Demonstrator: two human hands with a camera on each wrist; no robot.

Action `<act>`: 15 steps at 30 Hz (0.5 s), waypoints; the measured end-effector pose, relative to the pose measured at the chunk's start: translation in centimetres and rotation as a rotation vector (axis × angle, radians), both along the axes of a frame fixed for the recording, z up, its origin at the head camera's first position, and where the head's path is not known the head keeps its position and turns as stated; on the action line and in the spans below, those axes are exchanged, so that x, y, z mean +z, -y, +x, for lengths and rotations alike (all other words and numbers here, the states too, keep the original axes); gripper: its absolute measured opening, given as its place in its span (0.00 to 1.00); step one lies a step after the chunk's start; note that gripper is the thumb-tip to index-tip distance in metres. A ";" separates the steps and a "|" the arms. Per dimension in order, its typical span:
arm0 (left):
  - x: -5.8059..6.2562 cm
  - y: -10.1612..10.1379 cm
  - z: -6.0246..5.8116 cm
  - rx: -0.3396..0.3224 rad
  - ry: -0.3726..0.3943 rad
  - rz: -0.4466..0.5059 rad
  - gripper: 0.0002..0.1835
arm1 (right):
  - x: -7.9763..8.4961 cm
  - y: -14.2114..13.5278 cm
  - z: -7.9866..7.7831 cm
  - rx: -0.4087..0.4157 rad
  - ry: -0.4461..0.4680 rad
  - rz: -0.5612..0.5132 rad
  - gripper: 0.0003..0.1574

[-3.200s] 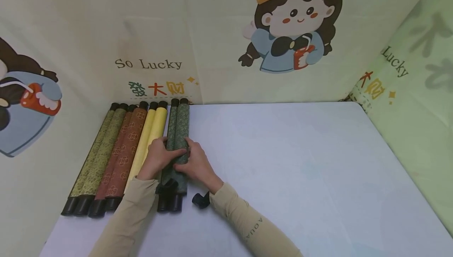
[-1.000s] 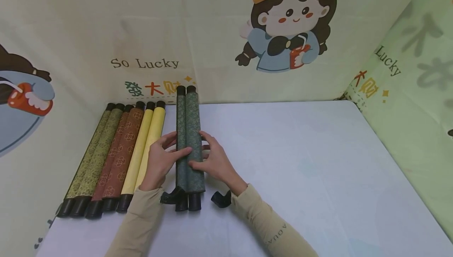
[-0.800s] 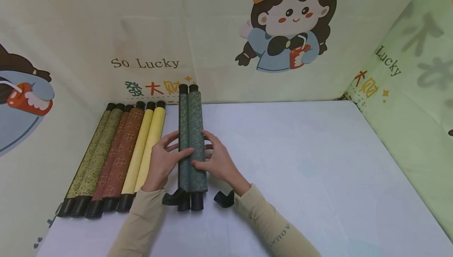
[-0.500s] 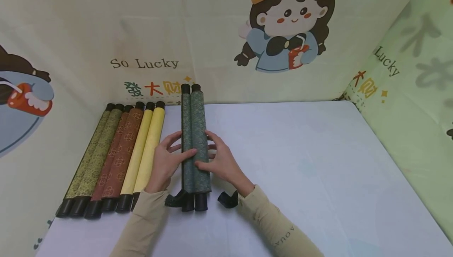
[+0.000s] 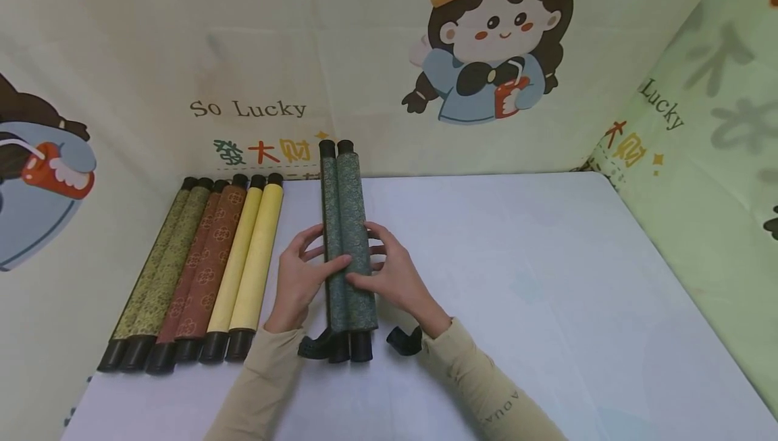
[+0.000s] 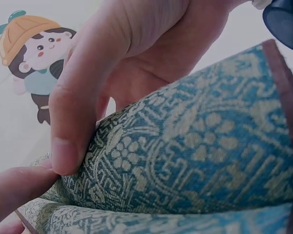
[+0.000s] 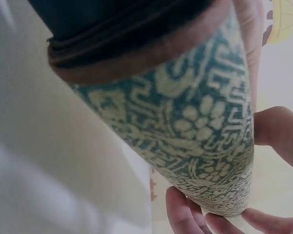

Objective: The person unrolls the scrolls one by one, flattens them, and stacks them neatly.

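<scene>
Both hands hold a blue-green brocade scroll (image 5: 351,211), made of two rolls side by side with black end knobs. My left hand (image 5: 299,282) grips its left side, the thumb lying across the top and the fingers round the edge. On the other side my right hand (image 5: 398,279) grips likewise, thumb on top. The scroll points away from me, its far end overlapping the back wall in the head view. Up close in the left wrist view, the brocade (image 6: 200,141) shows pale flowers and a brown edge band. In the right wrist view fingers (image 7: 278,129) curl around the roll.
To the left, three more double-rolled scrolls lie side by side on the white table (image 5: 535,292): an olive one (image 5: 170,265), a reddish-brown one (image 5: 213,258) and a yellow one (image 5: 258,258). A cartoon-printed cloth wall (image 5: 377,90) stands behind.
The blue-green scroll has left its place beside the yellow scroll and moved right and up, held by both hands. The yellow scroll now shows fully. The other scrolls have stayed put.
</scene>
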State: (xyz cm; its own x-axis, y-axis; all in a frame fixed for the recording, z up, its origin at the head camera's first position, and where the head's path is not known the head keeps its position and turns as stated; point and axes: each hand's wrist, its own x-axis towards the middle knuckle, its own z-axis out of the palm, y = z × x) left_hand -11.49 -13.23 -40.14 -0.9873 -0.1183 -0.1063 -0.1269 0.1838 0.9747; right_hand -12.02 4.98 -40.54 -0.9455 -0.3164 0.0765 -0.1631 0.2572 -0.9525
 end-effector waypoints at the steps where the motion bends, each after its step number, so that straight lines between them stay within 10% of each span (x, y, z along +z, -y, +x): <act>1: 0.0 -0.2 0.0 0.001 0.000 0.002 0.43 | 0.0 -0.1 0.0 -0.005 -0.003 0.001 0.56; 15: -0.4 -2.0 0.5 0.000 -0.004 0.023 0.42 | 0.3 -1.9 0.8 -0.033 0.007 0.017 0.55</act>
